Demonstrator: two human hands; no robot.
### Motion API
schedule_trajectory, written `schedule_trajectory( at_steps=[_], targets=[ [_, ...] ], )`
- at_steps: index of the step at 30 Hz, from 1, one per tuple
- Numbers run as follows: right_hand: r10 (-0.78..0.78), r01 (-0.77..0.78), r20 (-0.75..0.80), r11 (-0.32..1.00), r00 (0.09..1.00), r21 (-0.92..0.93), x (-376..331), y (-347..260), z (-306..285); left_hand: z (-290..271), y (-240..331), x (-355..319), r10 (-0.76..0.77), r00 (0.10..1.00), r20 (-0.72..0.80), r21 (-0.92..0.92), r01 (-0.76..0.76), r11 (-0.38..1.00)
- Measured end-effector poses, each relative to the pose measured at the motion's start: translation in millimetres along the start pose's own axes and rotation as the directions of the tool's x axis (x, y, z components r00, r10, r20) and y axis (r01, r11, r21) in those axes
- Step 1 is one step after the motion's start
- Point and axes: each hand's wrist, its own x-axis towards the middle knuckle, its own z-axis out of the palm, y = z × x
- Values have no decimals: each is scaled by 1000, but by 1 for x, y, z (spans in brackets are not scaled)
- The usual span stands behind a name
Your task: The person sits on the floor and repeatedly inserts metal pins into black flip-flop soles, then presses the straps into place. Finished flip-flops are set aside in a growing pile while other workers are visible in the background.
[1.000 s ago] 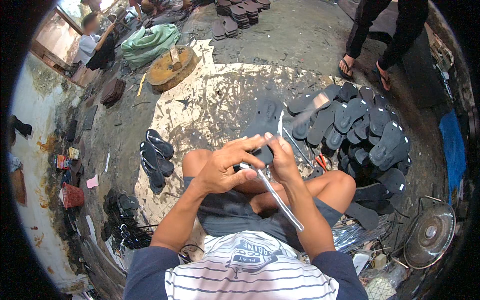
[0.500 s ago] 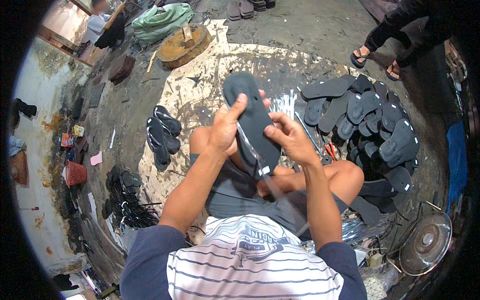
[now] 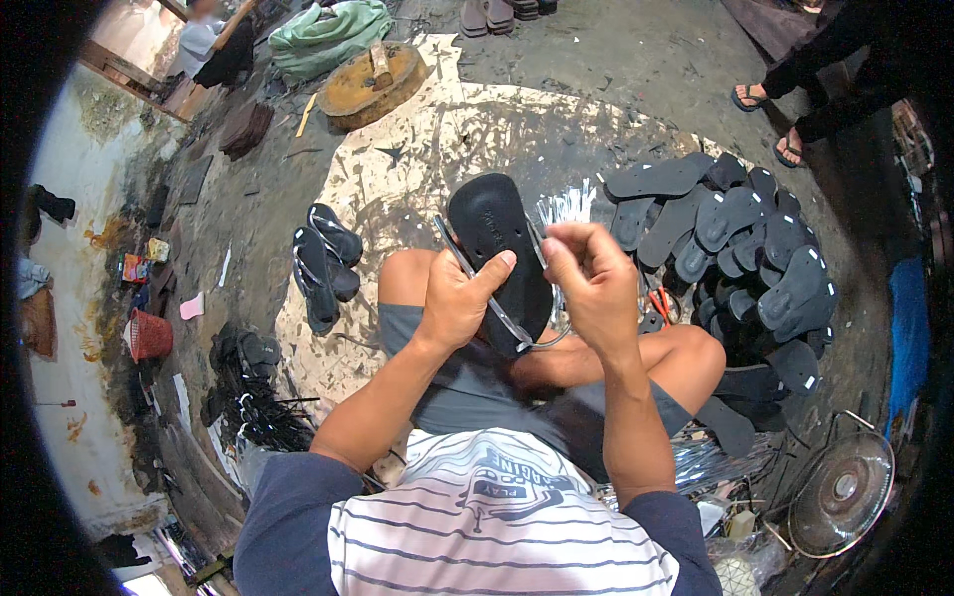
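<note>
In front of my lap, my left hand (image 3: 459, 303) grips a black flip-flop sole (image 3: 509, 233) along its left edge, thumb lying over the top face. A shiny grey-clear strap (image 3: 509, 324) is joined to the sole near its lower end. One arm of it runs up along the left edge past my left thumb, its tip sticking out free. The other arm bends round to the right toward my right hand (image 3: 594, 283), whose thumb and fingers are pinched together on it beside the sole. The exact grip is partly hidden by the fingers.
A heap of black soles (image 3: 730, 223) lies to the right, with red-handled pliers (image 3: 660, 303) and a bundle of pale straps (image 3: 566, 207) nearby. Finished flip-flops (image 3: 323, 263) lie left. A fan (image 3: 845, 487) stands at lower right; another person's feet (image 3: 785, 147) are at far right.
My right hand has come off the sole's face to its right side and now pinches the strap. The sole has turned more upright and sits slightly lower, and my left hand has shifted down.
</note>
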Motion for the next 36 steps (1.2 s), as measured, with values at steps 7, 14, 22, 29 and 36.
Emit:
schedule_trajectory(
  at_steps=[7,14,22,29,36],
  targets=[
    [-353,322,-18,870,935,-373,-7,-10,11,8,13,-15,62,998,-5,195,-60,979],
    [-331,297,3,842,944,-450,-9,-8,13,10,12,-20,156,988,13,418,-147,896],
    [-234,213,-26,921,972,-326,-8,1,11,6,8,-10,72,997,-19,361,-61,931],
    [-232,236,47,926,972,-293,-11,-7,7,1,-19,1,222,968,116,439,-250,863],
    [116,-169,189,940,975,297,-5,19,5,-16,0,4,-173,916,363,293,64,954]
  ],
)
